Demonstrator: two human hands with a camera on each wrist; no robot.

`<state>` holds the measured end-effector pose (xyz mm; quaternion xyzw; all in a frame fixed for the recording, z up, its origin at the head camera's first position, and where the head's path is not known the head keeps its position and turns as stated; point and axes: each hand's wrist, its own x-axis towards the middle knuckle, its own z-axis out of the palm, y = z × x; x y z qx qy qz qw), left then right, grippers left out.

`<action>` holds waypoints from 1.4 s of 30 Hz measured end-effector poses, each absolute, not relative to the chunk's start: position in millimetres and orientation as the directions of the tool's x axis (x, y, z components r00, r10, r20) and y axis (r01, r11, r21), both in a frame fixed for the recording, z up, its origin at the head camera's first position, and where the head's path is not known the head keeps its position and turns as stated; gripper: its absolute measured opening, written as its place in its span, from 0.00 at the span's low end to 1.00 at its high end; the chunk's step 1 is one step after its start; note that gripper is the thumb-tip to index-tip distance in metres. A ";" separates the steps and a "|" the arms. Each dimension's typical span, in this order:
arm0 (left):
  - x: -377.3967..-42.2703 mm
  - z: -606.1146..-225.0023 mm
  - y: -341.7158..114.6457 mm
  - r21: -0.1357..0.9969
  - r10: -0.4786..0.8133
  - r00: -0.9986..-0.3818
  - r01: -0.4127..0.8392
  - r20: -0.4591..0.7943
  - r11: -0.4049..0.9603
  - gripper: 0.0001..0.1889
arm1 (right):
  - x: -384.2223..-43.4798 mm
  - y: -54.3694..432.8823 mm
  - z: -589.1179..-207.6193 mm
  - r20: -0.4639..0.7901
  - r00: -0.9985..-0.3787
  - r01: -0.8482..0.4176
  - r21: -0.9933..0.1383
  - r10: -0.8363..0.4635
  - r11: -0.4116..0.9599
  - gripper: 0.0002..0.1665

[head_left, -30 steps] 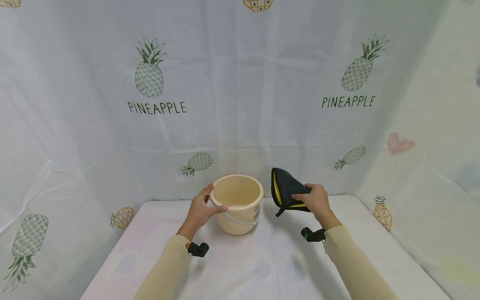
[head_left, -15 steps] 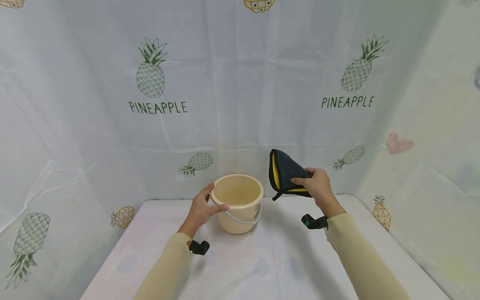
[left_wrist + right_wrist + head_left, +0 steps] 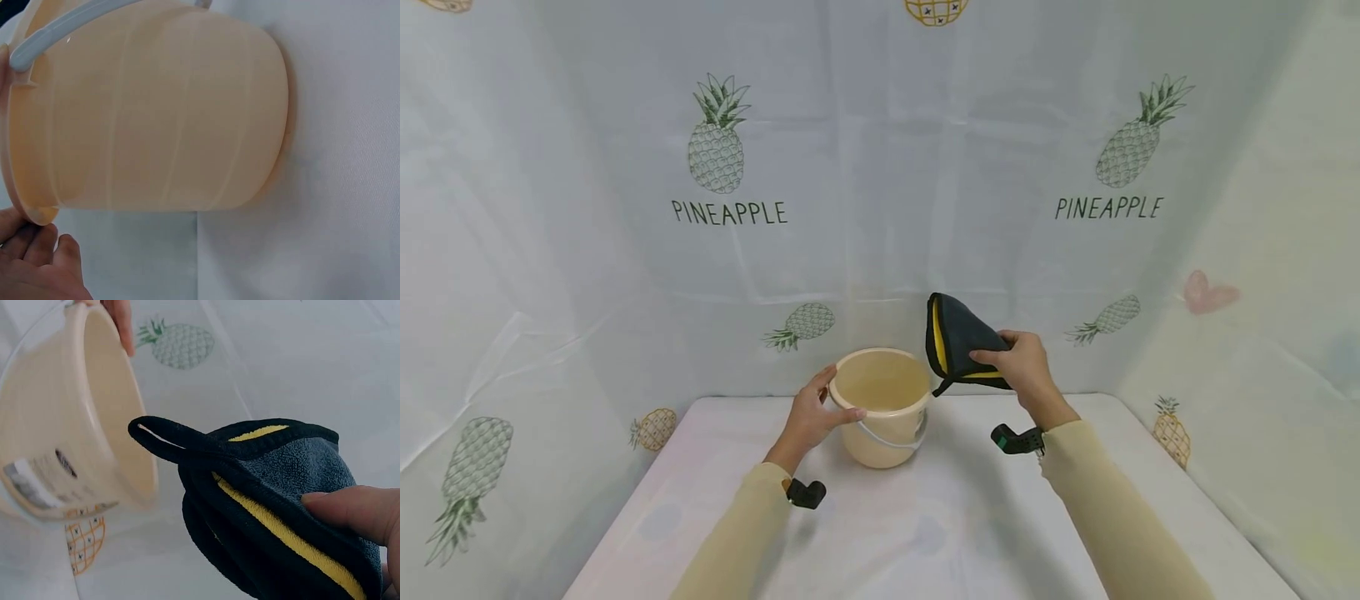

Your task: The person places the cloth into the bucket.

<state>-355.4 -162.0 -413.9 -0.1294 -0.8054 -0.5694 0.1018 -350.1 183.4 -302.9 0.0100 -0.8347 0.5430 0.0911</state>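
Note:
A cream plastic bucket [image 3: 872,444] stands upright on the table, its pale handle [image 3: 887,442] hanging down in front. My left hand [image 3: 811,415] holds its rim from the left, thumb at the front and fingers on the far left side. In the left wrist view, curled fingertips touch the rim of the bucket [image 3: 156,112]. My right hand [image 3: 1028,368] pinches a folded dark grey towel [image 3: 964,335] with yellow inside and black edging, raised just right of the bucket's rim. The towel's black hanging loop [image 3: 169,434] points toward the bucket's mouth in the right wrist view.
A white table [image 3: 925,533] spreads under the bucket. Close behind it hangs a pale curtain [image 3: 880,250] printed with pineapples, which also closes off both sides. A black wrist camera [image 3: 806,493] sits on the left wrist, another camera [image 3: 1017,439] on the right.
My right hand has lifted the towel from low beside the bucket, then brought it slightly left toward the rim. My left hand keeps its hold on the bucket, and the head view has shifted slightly.

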 end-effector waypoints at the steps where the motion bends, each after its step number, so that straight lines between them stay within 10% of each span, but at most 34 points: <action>1: -355.7 -413.7 -162.0 0.889 0.094 -0.944 0.329 0.316 0.320 0.56 | -351.0 179.9 -302.6 0.163 -0.983 -0.118 -0.908 0.080 0.402 0.37; 42: -358.3 -416.8 -164.0 0.893 0.051 -0.958 0.282 0.282 0.351 0.56 | -378.8 74.6 -324.2 0.255 -0.965 -0.238 -0.946 0.053 0.221 0.25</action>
